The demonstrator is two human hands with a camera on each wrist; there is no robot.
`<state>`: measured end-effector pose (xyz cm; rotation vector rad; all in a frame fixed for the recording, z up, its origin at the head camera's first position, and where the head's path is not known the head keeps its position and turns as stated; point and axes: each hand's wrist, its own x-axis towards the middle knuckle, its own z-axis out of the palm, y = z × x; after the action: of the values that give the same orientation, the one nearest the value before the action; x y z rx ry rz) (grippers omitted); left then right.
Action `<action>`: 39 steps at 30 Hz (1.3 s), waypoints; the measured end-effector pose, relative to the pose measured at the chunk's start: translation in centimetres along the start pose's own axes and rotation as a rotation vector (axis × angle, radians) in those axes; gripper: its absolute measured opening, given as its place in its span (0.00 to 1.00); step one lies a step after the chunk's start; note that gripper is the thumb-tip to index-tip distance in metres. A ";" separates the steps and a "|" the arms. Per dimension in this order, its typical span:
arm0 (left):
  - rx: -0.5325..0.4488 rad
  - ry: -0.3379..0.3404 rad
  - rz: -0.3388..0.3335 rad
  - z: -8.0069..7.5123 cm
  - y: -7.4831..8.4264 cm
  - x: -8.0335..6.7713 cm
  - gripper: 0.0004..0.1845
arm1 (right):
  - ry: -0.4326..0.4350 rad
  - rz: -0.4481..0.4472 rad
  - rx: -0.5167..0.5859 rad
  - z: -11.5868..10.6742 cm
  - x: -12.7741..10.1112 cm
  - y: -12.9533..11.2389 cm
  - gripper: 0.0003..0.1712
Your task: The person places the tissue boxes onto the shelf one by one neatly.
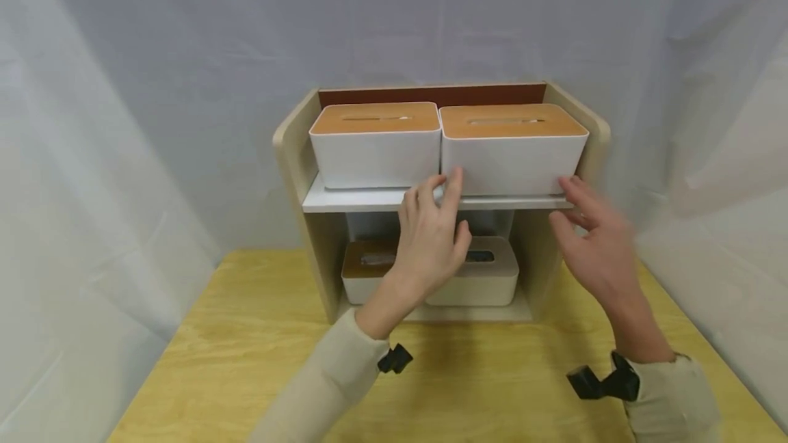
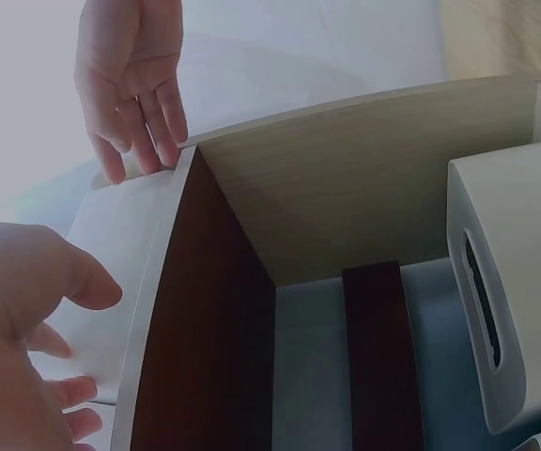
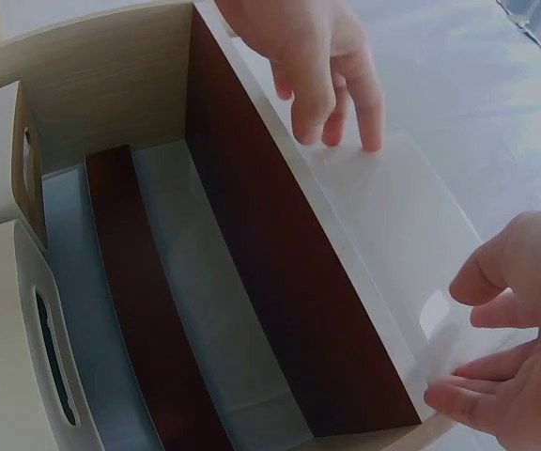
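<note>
Two white boxes with wooden slotted lids stand side by side on the top board of a small wooden shelf unit. My left hand is raised in front of the right box, its straight fingertips at the box's lower left front edge. My right hand is spread at the same box's lower right corner and holds nothing. In the left wrist view the left hand and right hand flank the box's white face. The right wrist view shows that face between both hands.
The left top box stands against the right one. Under the board sit two more boxes, a brown-lidded one and a pale one. The unit stands on a yellow wooden table, with white curtains behind and at both sides.
</note>
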<state>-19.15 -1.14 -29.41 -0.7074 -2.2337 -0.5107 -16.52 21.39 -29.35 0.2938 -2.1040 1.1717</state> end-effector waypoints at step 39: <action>0.160 -0.220 -0.085 0.4 -1.6 1.1 0.40 | -0.340 0.061 -0.122 1.4 3.3 0.4 0.34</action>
<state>-21.00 -1.76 -29.10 -0.6119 -2.4858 -0.3014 -19.74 20.89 -27.89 0.3979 -2.4848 1.0809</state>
